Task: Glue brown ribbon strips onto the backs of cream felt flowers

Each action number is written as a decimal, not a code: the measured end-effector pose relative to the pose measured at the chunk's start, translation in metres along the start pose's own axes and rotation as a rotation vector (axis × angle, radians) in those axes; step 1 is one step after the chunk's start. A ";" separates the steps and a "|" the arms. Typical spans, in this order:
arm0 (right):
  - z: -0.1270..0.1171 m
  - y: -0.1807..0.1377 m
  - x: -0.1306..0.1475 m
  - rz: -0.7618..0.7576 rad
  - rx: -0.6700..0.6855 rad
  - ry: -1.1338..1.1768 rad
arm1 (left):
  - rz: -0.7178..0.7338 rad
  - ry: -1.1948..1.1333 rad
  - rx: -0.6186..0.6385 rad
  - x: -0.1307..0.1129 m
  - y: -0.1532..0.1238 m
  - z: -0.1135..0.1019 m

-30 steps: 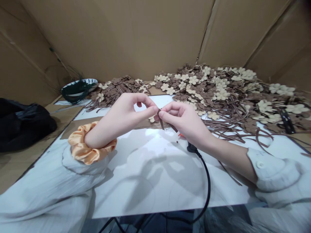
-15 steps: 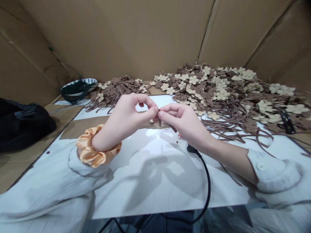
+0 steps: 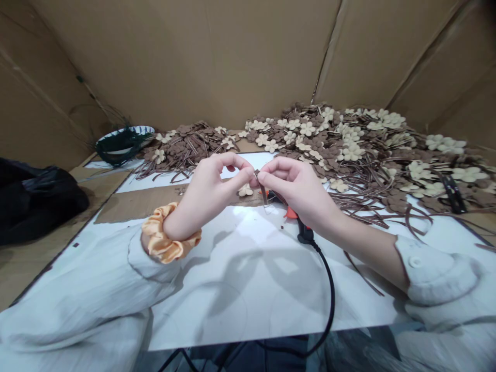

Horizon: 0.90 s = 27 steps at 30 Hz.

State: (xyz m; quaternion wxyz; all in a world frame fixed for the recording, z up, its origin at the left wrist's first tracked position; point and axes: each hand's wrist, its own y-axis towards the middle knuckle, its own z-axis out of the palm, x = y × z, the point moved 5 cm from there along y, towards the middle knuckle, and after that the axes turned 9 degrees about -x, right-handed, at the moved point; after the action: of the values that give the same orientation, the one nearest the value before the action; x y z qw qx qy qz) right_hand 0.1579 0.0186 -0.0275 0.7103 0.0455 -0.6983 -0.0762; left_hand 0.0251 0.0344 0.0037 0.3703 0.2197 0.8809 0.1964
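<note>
Above the white board, my left hand [image 3: 220, 181] and my right hand [image 3: 296, 188] meet at the fingertips. Both pinch a narrow brown ribbon [image 3: 263, 193] with pale edge lines, whose ends hang down between them. A finger-and-thumb grip closes each hand; the exact spot held is partly hidden by the fingertips. Under my right hand lies a black and orange corded tool [image 3: 291, 213], mostly covered by the hand. Below my left fingertips, one cream felt flower [image 3: 245, 190] rests on a cardboard strip [image 3: 132, 202].
A large heap of brown and cream felt flowers [image 3: 352, 150] with ribbons lies back right; a smaller heap [image 3: 186, 142] sits back left. Beside it stands a bowl [image 3: 143, 130] with dark green strands. A black cable [image 3: 332, 289] crosses the white board [image 3: 186, 320]. Cardboard walls [image 3: 201, 62] enclose the back.
My hands have drawn slightly apart at the fingertips, and my left wrist has shifted right. The ribbon between them has turned a little. More of the orange tool and the cream flower now shows.
</note>
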 end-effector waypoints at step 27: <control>-0.019 -0.028 -0.022 0.137 0.088 -0.198 | -0.061 0.156 0.199 0.090 -0.026 0.051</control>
State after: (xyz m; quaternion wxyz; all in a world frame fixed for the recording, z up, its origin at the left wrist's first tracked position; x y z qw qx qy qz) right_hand 0.1753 -0.0058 -0.0541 0.6389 0.0211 -0.7690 -0.0009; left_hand 0.0001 0.0699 -0.0933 0.2831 0.2126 0.9284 0.1132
